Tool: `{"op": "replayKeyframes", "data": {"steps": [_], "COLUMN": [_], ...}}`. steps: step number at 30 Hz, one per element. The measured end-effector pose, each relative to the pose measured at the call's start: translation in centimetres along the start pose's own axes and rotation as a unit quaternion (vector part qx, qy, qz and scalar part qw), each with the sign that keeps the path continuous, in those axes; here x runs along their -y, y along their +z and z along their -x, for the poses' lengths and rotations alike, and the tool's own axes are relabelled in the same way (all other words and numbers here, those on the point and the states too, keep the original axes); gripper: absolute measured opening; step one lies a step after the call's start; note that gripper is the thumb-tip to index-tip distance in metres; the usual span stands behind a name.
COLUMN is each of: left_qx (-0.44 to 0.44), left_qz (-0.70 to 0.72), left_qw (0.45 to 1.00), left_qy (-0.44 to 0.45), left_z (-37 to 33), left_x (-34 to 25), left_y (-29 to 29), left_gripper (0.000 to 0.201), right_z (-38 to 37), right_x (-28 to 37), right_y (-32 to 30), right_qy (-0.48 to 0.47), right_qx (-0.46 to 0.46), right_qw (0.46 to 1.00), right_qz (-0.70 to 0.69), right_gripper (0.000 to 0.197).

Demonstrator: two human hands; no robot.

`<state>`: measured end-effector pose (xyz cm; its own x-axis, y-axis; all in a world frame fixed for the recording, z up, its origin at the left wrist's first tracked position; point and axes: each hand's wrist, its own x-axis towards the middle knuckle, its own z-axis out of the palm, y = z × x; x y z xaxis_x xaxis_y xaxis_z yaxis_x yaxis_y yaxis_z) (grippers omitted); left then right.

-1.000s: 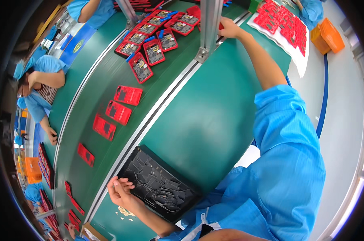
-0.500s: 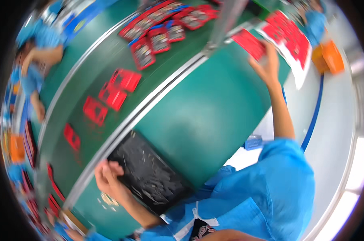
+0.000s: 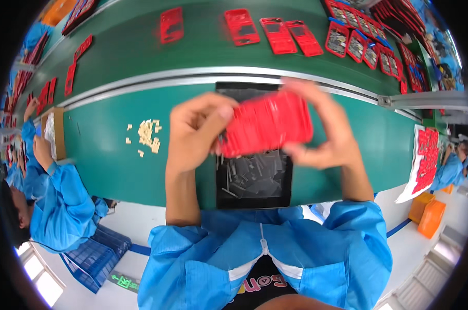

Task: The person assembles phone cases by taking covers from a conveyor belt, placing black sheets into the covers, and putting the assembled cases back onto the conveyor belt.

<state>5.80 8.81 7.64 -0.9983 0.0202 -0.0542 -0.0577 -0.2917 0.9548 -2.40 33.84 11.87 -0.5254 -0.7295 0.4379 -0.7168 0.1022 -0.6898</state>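
Observation:
A flat red plastic case (image 3: 270, 124), blurred by motion, is held up in front of me over a black tray (image 3: 221, 199). My right hand (image 3: 329, 132) grips its right end, thumb below and fingers above. My left hand (image 3: 190, 134) is closed at its left end, thumb against the curled fingers; some fingertips are hidden behind the case. Thin clear and grey strips (image 3: 254, 175) lie loose in the black tray. A pile of small cream-coloured pieces (image 3: 148, 134) sits on the green table, left of my left hand.
Beyond a metal rail (image 3: 141, 93) runs a green belt with red cases (image 3: 278, 36), some filled with small parts (image 3: 337, 40). More red pieces (image 3: 428, 155) lie on a white sheet at right. A co-worker in blue (image 3: 63, 201) sits at left by a cardboard box (image 3: 59, 132).
My right hand has come from the far right side to the middle with the red case. My left hand has risen from beside the black tray to the case. The view has turned.

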Motion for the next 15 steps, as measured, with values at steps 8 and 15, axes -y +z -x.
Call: {"op": "replayKeyframes", "data": {"steps": [8,15], "left_qx": [-0.196,-0.218], "left_qz": [0.176,0.156], "left_qw": [0.958,0.955], "left_qy": [0.113,0.124], "left_z": [-1.2,-0.9], "left_x": [0.7,-0.2], "left_y": [-2.6,-1.8], "left_gripper": [0.025,0.023], "right_z": [-3.7,-2.2], "right_x": [-1.7,-0.7], "right_y": [2.8,7.8], "right_qy": [0.146,0.169], "right_qx": [-0.064,0.166], "right_qw": [0.986,0.96], "right_qz": [-0.056,0.148], "right_gripper": [0.036,0.035]}}
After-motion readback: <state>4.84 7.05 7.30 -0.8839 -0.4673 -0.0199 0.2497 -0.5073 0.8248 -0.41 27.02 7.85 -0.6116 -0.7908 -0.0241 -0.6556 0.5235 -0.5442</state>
